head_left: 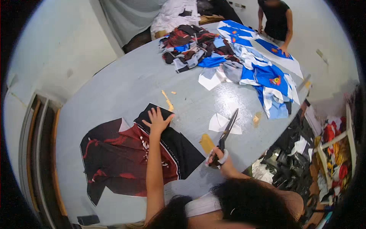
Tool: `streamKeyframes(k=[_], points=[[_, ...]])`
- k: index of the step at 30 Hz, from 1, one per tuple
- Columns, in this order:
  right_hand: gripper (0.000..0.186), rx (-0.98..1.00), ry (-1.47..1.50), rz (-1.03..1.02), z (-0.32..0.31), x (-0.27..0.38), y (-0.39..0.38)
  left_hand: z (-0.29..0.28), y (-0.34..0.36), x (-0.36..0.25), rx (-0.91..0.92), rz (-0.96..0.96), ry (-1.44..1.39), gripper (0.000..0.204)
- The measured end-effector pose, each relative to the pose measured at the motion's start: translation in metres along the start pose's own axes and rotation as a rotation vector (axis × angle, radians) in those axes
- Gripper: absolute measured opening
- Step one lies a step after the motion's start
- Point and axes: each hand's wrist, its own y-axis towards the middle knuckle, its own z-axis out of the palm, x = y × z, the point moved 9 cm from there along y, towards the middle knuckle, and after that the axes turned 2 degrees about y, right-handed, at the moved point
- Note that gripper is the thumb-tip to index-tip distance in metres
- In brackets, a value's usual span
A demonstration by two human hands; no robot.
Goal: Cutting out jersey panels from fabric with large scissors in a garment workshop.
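My left hand (156, 121) lies with fingers spread on a black fabric piece (179, 145) at the center-left of the table. Beside and partly under that piece is a dark red and black printed fabric panel (114, 160) with white markings. My right hand (217, 160) grips large black-handled scissors (228, 128), their blades closed and angled up and away. White wrapping shows around its fingers. Near the scissors lie a tan strip (207, 142) and white scraps (217, 122).
A fabric pile (190, 45) and blue-white printed pieces (267, 78) cover the far end of the grey table (87, 103). A person in a black top (276, 23) stands there, touching the pieces. Metal rails (36, 149) are at left; dark scraps (286, 160) and a shelf (335, 152) are at right.
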Motion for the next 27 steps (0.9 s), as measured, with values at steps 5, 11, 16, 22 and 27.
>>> streamKeyframes(k=[5,11,16,22,27], points=[[0.031,0.054,-0.052,-0.033,-0.009,0.024,-0.002,0.014,-0.004,-0.12,-0.093,0.436,-0.129,0.076],[0.024,0.055,-0.107,-0.08,0.032,0.07,-0.012,0.081,-0.094,-0.269,-0.038,1.037,-0.486,0.06],[0.023,0.121,-0.344,0.011,0.05,0.098,-0.013,0.113,-0.3,-0.368,0.481,1.605,-0.484,0.057],[0.026,0.092,-0.48,0.126,0.028,0.091,0.01,0.139,-0.308,-0.342,0.365,1.663,-0.585,0.057],[0.027,-0.111,-1.051,-0.186,-0.007,0.128,0.053,0.101,-0.262,-0.272,0.28,1.431,-0.453,0.049]])
